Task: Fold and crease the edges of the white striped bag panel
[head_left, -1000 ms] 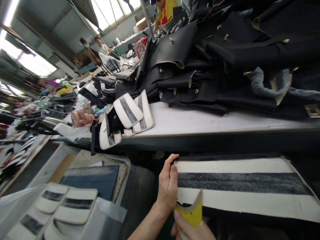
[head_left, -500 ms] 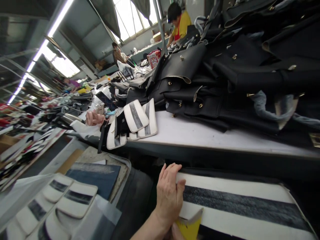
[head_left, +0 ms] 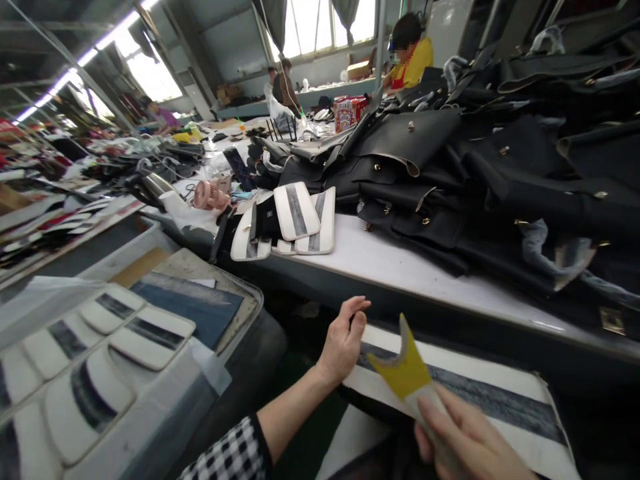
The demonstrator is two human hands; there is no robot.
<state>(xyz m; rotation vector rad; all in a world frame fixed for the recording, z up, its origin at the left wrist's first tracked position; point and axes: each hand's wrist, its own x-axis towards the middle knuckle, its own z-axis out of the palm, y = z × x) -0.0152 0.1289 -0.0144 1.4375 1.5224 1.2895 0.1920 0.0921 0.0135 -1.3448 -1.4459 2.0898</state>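
A white panel with a broad dark stripe [head_left: 500,393] lies low in front of me, slanting down to the right. At its left end is my left hand [head_left: 343,343], its fingers bent and the thumb apart from them; I see nothing between them. Whether it still touches the panel's edge, I cannot tell. My right hand [head_left: 465,433] is closed round the pale handle of a yellow tool with a notched, two-pointed end [head_left: 407,370]. The tool is raised over the panel, points upward, and hides part of the stripe.
Smaller striped white pieces [head_left: 103,393] lie at the left on a covered surface, near a dark blue sheet [head_left: 187,300]. Across the white table [head_left: 400,250] are heaped black bags [head_left: 430,180], more striped pieces [head_left: 297,210] and a pink fan [head_left: 210,195]. Several people work farther back.
My right hand has come into view with the yellow tool, which has risen from the panel's lower left edge. My left thumb has come off the panel's face. The camera view has shifted.
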